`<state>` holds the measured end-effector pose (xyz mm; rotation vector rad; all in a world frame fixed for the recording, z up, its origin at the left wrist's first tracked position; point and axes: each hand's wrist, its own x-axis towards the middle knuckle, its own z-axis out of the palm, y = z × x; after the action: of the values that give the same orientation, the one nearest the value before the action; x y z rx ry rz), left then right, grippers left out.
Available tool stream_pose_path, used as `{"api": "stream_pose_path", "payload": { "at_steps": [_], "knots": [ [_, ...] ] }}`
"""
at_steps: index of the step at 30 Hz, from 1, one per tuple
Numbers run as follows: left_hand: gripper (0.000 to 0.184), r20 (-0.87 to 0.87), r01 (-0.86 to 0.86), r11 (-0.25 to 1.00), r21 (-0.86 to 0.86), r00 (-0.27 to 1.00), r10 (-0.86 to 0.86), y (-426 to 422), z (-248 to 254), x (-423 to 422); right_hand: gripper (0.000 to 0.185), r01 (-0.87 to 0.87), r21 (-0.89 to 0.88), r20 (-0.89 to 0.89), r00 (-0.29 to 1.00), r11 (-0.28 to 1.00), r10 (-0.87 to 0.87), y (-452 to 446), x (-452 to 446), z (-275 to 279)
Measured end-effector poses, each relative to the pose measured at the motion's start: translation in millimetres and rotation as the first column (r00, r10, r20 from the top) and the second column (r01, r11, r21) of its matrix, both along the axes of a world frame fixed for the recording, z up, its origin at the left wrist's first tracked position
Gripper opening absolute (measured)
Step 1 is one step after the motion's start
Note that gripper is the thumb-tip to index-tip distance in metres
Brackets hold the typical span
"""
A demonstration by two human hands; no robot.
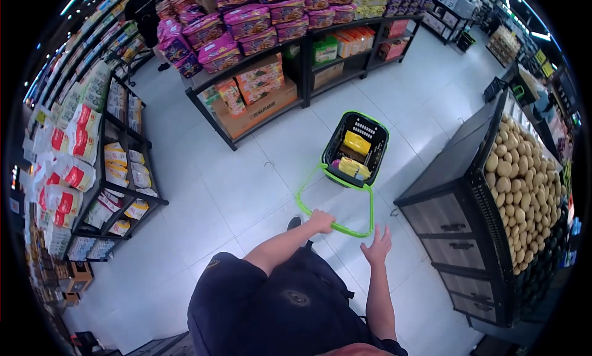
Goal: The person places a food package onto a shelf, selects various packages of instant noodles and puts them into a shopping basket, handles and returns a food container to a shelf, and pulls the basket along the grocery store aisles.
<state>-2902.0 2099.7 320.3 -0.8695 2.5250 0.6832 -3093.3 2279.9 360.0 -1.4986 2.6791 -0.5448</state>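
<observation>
My left hand is wrapped round the green handle of a black basket with a green rim. The basket is on the floor ahead of me, its long handle tilted toward my body. Inside lie a yellow packet, a brown item and a pale yellow packet, with something purple beside it. Just right of the handle's near end, my right hand is raised with fingers spread, holding nothing and apart from the handle.
Potatoes fill a stand with drawers on the right. Ahead, a black shelf carries purple packs. White and red bags are stacked on a left shelf. A person in dark clothes stands at the far upper left.
</observation>
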Motion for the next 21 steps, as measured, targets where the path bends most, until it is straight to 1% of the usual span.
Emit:
{"api": "stream_pose_path", "payload": {
  "at_steps": [1,2,4,5,6,7,8,9,10,11,13,14,16,17,19,20,21],
  "knots": [
    [0.030,0.030,0.011,0.999,0.034,0.999,-0.012,-3.5,1.1,4.4,0.082,-0.180,0.173,-0.014,0.983,0.968,0.186,-11.6,5.8,-1.5],
    [0.030,0.025,-0.012,1.000,0.026,1.000,0.012,-8.5,2.4,6.6,0.081,-0.339,0.343,-0.002,0.932,0.876,0.362,-21.3,12.4,-1.6],
    [0.030,0.051,0.123,0.991,0.060,0.991,-0.126,-30.7,8.4,7.5,0.054,-0.401,0.412,0.204,0.916,0.818,0.346,-42.2,23.7,-40.8],
    [0.030,0.046,0.107,0.993,0.054,0.993,-0.110,-43.1,11.4,12.4,0.041,-0.349,0.493,0.219,0.936,0.797,0.275,-55.8,30.1,-55.3],
    [0.029,0.036,0.150,0.983,0.101,0.987,-0.155,-55.6,14.7,20.0,0.031,-0.292,0.570,0.227,0.954,0.768,0.194,-69.5,35.3,-62.9],
    [0.029,0.025,0.204,0.968,0.146,0.977,-0.210,-70.5,18.5,27.1,0.031,-0.289,0.567,0.225,0.955,0.771,0.193,-82.0,36.7,-60.8],
    [0.029,0.033,0.220,0.965,0.144,0.973,-0.227,-84.7,23.4,38.1,0.027,-0.301,0.491,0.209,0.952,0.817,0.226,-88.2,42.7,-59.8],
    [0.034,-0.015,0.217,0.971,0.101,0.976,-0.217,-101.3,28.1,50.7,0.025,-0.301,0.407,0.193,0.951,0.862,0.241,-94.6,52.3,-61.2],
    [0.043,-0.066,0.218,0.974,0.058,0.975,-0.214,-119.4,31.7,60.3,0.025,-0.272,0.397,0.201,0.958,0.876,0.206,-102.7,58.4,-61.2],
    [0.043,-0.058,0.255,0.965,0.055,0.966,-0.252,-136.2,31.9,69.1,0.025,-0.295,0.391,0.220,0.950,0.872,0.223,-108.4,58.7,-62.4],
    [0.060,-0.079,0.259,0.964,-0.063,0.961,-0.263,-158.8,31.7,82.4,0.024,-0.326,0.380,0.270,0.934,0.865,0.234,-116.0,60.5,-60.8],
    [0.060,-0.077,0.285,0.956,-0.063,0.954,-0.289,-165.1,29.4,80.9,0.024,-0.304,0.379,0.272,0.939,0.874,0.209,-117.0,58.3,-62.9],
    [0.062,-0.306,0.296,0.938,-0.181,0.889,-0.340,-176.1,26.9,81.1,0.022,-0.304,0.384,0.226,0.946,0.872,0.231,-128.1,52.0,-63.5],
    [0.062,-0.292,0.313,0.931,-0.189,0.887,-0.357,-183.1,27.0,78.6,0.022,-0.295,0.370,0.233,0.947,0.881,0.219,-139.2,44.7,-60.2],
    [0.061,-0.440,0.208,0.958,-0.195,0.855,-0.275,-191.4,26.9,62.7,0.017,-0.291,0.290,0.192,0.951,0.912,0.243,-148.6,24.9,-48.0],
    [0.061,-0.432,0.227,0.954,-0.196,0.853,-0.292,-198.6,31.4,53.7,0.017,-0.277,0.284,0.199,0.954,0.918,0.226,-153.4,17.4,-47.6],
    [0.061,-0.456,0.201,0.967,-0.157,0.854,-0.252,-205.5,36.1,45.5,0.016,-0.269,0.237,0.179,0.957,0.934,0.230,-156.7,12.0,-49.1]
  ]
}}
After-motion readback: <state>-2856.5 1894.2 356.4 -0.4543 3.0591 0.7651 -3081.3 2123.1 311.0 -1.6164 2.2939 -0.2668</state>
